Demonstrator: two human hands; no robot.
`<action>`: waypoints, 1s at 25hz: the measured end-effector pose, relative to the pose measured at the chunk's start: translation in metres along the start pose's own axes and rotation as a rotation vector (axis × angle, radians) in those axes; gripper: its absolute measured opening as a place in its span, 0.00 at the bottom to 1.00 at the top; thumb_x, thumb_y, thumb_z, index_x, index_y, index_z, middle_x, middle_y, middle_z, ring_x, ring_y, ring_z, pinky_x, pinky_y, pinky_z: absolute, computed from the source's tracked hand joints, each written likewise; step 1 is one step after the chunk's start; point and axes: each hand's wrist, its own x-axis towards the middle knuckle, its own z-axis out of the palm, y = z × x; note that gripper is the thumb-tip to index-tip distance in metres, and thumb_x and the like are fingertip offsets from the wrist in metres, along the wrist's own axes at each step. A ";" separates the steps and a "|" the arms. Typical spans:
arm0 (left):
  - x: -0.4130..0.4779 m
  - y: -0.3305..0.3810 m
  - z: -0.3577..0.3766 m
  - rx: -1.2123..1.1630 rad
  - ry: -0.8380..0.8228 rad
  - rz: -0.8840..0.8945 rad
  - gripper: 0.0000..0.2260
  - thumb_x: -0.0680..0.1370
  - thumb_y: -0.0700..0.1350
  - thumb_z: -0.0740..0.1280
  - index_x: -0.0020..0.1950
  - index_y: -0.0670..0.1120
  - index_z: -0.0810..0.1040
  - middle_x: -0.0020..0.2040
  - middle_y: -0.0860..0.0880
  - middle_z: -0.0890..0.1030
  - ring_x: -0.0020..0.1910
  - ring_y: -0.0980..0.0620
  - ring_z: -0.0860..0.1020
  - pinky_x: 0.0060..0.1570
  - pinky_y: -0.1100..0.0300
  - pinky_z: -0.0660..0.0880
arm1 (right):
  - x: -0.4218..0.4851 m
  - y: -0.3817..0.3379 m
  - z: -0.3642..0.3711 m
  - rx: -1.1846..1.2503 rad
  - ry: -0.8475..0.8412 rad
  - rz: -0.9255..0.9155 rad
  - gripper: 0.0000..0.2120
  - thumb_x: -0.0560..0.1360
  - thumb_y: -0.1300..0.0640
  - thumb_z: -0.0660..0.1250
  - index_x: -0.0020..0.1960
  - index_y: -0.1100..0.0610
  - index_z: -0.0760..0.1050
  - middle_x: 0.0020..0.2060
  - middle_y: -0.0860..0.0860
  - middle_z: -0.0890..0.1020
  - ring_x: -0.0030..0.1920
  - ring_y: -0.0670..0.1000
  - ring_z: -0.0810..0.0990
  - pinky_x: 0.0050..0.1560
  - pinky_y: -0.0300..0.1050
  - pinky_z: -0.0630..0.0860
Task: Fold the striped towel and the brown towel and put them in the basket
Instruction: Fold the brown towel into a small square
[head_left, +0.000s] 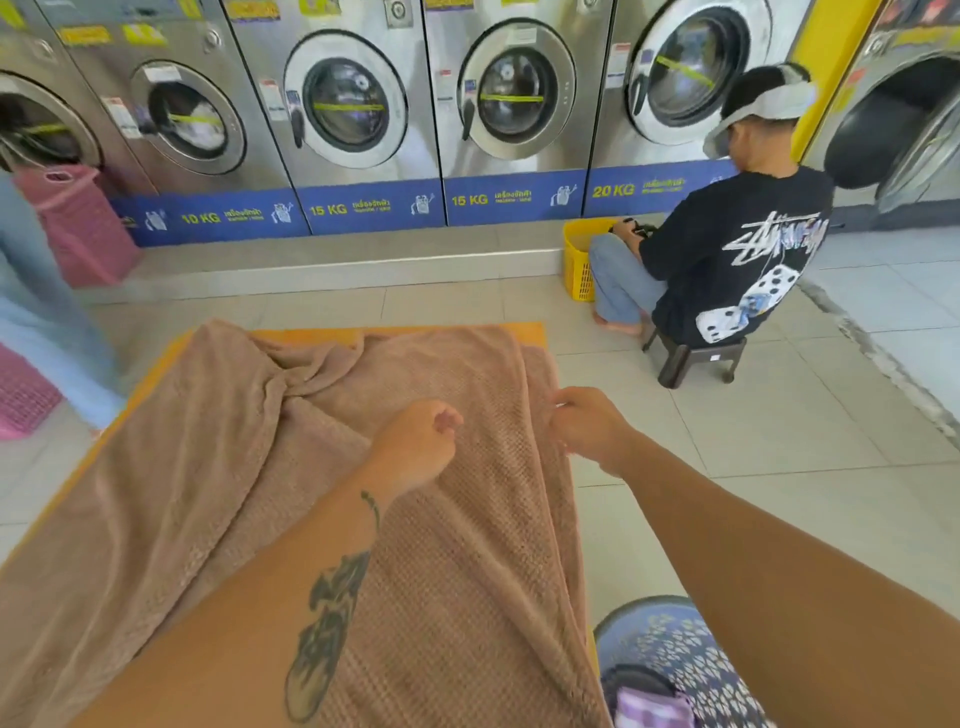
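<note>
The brown towel (218, 467) lies spread and rumpled over an orange table (524, 332), with a twisted bunch of folds near its far middle. My left hand (421, 447) hovers over the towel's middle with the fingers curled and nothing visible in them. At the towel's right edge, the fingers of my right hand (582, 426) are closed on the fabric. A blue patterned basket (680, 649) stands on the floor at the lower right, beside the table. Inside it lies a purple and white striped towel (652, 709), only partly visible.
A row of steel washing machines (343, 104) lines the far wall. A person in a black shirt (737, 260) sits on a low stool by a yellow basket (579, 260). Pink baskets (78, 223) and a person in light blue (47, 322) stand at the left. Tiled floor lies to the right.
</note>
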 end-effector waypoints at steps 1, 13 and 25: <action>0.015 -0.001 0.003 -0.006 0.016 -0.033 0.11 0.81 0.40 0.61 0.56 0.54 0.77 0.53 0.56 0.78 0.52 0.55 0.77 0.50 0.59 0.74 | 0.020 -0.002 0.003 0.009 -0.012 0.019 0.06 0.70 0.64 0.62 0.41 0.64 0.77 0.38 0.60 0.77 0.37 0.57 0.77 0.35 0.48 0.71; 0.079 -0.031 0.057 0.228 0.175 -0.045 0.05 0.78 0.47 0.68 0.44 0.56 0.77 0.47 0.56 0.73 0.50 0.52 0.73 0.53 0.53 0.73 | 0.107 -0.016 0.062 -0.164 0.041 0.137 0.06 0.69 0.55 0.64 0.43 0.58 0.73 0.38 0.52 0.79 0.39 0.55 0.80 0.35 0.46 0.76; 0.076 0.005 0.065 0.095 0.002 0.232 0.07 0.80 0.43 0.62 0.45 0.52 0.76 0.46 0.58 0.73 0.48 0.56 0.72 0.47 0.62 0.68 | 0.100 0.012 0.016 0.216 0.398 0.277 0.12 0.73 0.60 0.60 0.56 0.59 0.72 0.48 0.56 0.79 0.42 0.54 0.77 0.37 0.45 0.72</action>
